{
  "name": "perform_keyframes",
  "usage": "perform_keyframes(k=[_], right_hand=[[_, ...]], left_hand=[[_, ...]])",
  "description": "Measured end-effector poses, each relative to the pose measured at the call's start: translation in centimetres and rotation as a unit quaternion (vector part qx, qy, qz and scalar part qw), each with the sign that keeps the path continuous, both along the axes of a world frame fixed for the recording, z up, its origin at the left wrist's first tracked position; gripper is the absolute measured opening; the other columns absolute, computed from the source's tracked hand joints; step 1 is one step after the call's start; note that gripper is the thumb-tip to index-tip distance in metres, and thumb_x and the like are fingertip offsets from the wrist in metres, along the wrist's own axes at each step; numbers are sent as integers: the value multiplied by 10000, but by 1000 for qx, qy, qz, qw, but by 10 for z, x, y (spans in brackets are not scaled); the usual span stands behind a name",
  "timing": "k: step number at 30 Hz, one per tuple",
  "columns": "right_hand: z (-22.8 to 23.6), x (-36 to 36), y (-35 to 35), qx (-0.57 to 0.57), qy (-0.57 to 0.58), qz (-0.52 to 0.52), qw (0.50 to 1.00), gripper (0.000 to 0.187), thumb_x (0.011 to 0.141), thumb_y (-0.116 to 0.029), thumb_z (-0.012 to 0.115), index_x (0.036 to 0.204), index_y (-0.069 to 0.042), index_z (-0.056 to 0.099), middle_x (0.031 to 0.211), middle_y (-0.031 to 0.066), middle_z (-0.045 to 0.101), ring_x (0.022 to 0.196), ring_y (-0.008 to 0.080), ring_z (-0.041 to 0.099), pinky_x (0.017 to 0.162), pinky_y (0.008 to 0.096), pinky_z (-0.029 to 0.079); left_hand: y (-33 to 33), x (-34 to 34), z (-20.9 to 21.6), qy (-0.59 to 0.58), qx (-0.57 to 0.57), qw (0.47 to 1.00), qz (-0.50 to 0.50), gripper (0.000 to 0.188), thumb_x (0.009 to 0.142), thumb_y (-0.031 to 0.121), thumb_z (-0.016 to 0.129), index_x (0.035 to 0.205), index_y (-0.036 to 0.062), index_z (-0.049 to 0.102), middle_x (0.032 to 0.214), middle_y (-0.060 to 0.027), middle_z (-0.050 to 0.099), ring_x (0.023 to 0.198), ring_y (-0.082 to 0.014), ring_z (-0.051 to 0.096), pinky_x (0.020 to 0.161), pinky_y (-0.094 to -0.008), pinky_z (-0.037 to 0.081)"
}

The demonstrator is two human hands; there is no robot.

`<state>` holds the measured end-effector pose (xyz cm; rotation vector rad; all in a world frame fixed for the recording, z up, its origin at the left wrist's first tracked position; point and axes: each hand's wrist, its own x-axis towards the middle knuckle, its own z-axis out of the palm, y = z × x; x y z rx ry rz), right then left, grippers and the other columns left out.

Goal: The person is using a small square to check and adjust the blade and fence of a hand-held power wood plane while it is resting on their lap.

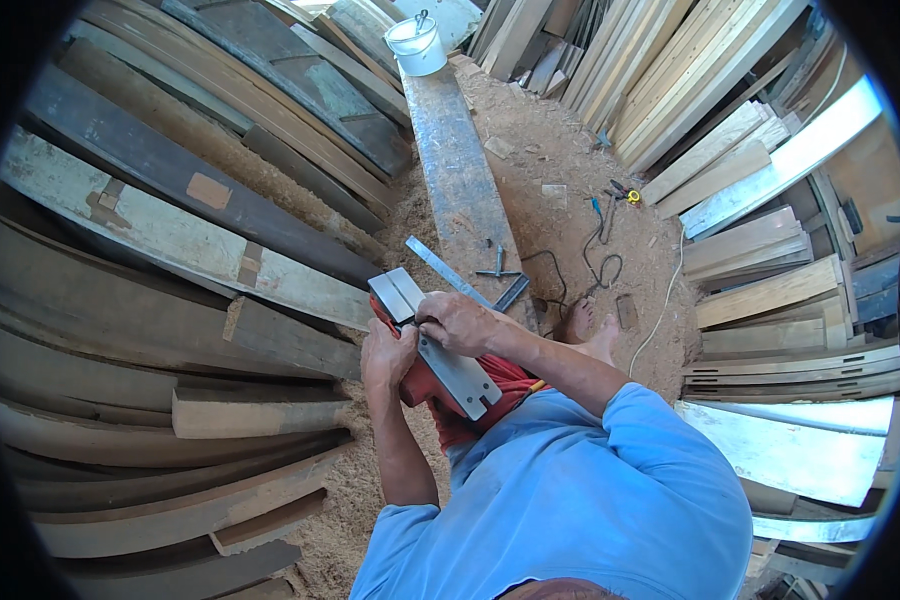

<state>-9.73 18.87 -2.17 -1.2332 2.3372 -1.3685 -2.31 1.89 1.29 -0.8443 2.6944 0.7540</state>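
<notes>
A red electric planer (422,383) lies across my lap with its silver metal sole (460,372) turned up. My left hand (386,356) is closed around the planer's side, thumb near the gap in the middle of the sole. My right hand (456,322) is closed over that same gap, fingers pinched together; whether they hold something small is hidden. Just beyond the planer, a flat metal strip (440,265) rests on a long worn plank (460,170). Beside it are a T-shaped metal tool (498,263) and a dark metal piece (512,292).
A white bucket (416,47) stands at the plank's far end. Sawdust covers the floor (560,150), where a dark cord (600,270) and a yellow-and-black tool (627,193) lie. Stacked boards (170,270) line the left; more timber (760,310) leans on the right. My bare feet (598,338) are close by.
</notes>
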Motion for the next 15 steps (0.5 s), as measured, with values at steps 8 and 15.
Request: perform_keyframes(k=[8, 15], right_hand=[[6, -2, -4, 46, -26, -43, 998, 178, 965, -188, 632, 1002, -14, 624, 939, 212, 660, 983, 422, 657, 878, 508, 505], [3, -1, -9, 76, 5, -44, 996, 190, 994, -215, 612, 981, -27, 589, 922, 225, 650, 944, 444, 660, 838, 523, 510]], left_hand=[[7, -4, 8, -6, -2, 1000, 2, 674, 878, 485, 605, 1246, -75, 524, 1219, -383, 642, 1182, -518, 621, 1015, -562, 489], [-5, -6, 2, -3, 64, 998, -10, 708, 876, 490, 610, 1270, -95, 552, 1253, -385, 634, 1232, -499, 611, 1024, -555, 489]])
